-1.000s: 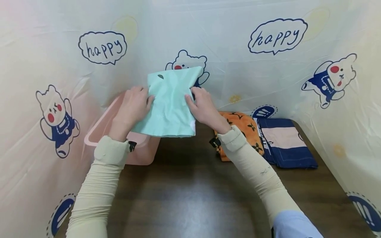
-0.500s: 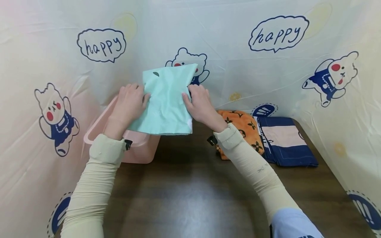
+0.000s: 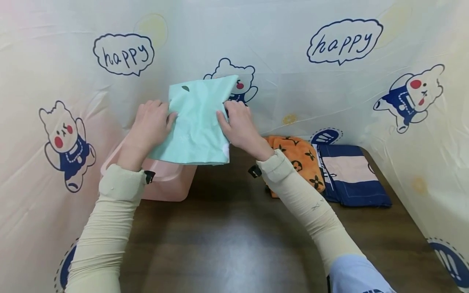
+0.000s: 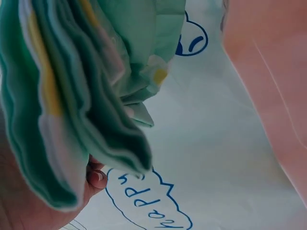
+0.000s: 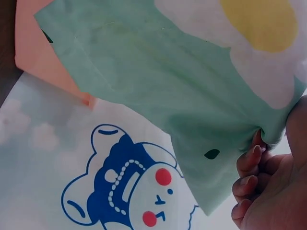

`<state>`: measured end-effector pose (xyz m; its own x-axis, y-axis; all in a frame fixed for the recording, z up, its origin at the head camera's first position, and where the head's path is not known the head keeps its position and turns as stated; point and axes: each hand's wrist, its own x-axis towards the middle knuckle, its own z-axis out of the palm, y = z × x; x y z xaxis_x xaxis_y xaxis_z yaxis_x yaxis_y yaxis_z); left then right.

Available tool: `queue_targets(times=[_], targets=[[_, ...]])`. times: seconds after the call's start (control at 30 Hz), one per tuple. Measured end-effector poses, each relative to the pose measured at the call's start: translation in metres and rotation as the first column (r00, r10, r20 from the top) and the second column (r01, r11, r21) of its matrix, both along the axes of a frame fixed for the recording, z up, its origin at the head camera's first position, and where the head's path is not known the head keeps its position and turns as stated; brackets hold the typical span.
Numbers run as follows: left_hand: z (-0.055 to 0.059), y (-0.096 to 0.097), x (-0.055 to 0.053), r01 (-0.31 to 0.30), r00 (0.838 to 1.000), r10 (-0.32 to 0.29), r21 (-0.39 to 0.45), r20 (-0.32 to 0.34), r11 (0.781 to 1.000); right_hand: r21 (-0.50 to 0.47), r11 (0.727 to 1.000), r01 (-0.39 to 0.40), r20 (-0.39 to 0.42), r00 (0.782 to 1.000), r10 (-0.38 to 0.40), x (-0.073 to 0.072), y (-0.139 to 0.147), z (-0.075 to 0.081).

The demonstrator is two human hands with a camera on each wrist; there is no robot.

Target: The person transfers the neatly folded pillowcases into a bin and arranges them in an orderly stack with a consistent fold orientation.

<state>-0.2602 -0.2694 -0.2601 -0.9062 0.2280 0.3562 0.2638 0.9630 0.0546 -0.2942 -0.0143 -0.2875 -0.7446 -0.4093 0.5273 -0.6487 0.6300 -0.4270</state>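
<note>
A folded mint-green cloth [image 3: 196, 122] hangs in the air between both hands, partly over the pink plastic bin [image 3: 172, 185]. My left hand [image 3: 148, 124] grips its left edge, thumb on the near face. On the opposite edge my right hand [image 3: 239, 126] pinches the fabric between thumb and fingers. Several stacked layers of the cloth [image 4: 72, 105] show edge-on in the left wrist view. A white and yellow flower print marks the cloth [image 5: 192, 81] in the right wrist view, where the fingertips [image 5: 249, 160] press a crease into it. The bin's inside is mostly hidden.
To the right on the dark wooden table [image 3: 234, 240] lie a folded orange patterned cloth [image 3: 300, 156] and a folded navy and pink cloth [image 3: 353, 175], side by side. A printed white curtain [image 3: 271, 49] surrounds the back and sides.
Both hands have moved left and slightly up with the mint-green cloth, bringing it further over the bin. The cloths on the right stay in place.
</note>
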Motion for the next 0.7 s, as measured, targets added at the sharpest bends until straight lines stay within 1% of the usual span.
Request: queue_targets(times=[0.27, 0.43, 0.53, 0.7], targets=[[0.009, -0.010, -0.002, -0.011, 1.000, 0.011, 0.033, 0.011, 0.999, -0.061, 0.997, -0.042, 0.003, 0.999, 0.042, 0.001, -0.010, 0.009], [0.013, -0.017, -0.002, -0.005, 1.000, 0.004, 0.068, 0.012, 0.998, -0.081, 0.995, -0.061, -0.004, 0.998, 0.061, 0.002, -0.017, 0.014], [0.015, -0.022, -0.003, -0.005, 1.000, 0.002, 0.095, 0.030, 0.996, -0.088, 0.994, -0.065, -0.003, 0.998, 0.065, 0.003, -0.021, 0.016], [0.019, -0.032, -0.004, -0.032, 0.998, 0.024, 0.131, 0.064, 0.991, -0.094, 0.993, -0.075, 0.008, 0.997, 0.076, 0.002, -0.029, 0.021]])
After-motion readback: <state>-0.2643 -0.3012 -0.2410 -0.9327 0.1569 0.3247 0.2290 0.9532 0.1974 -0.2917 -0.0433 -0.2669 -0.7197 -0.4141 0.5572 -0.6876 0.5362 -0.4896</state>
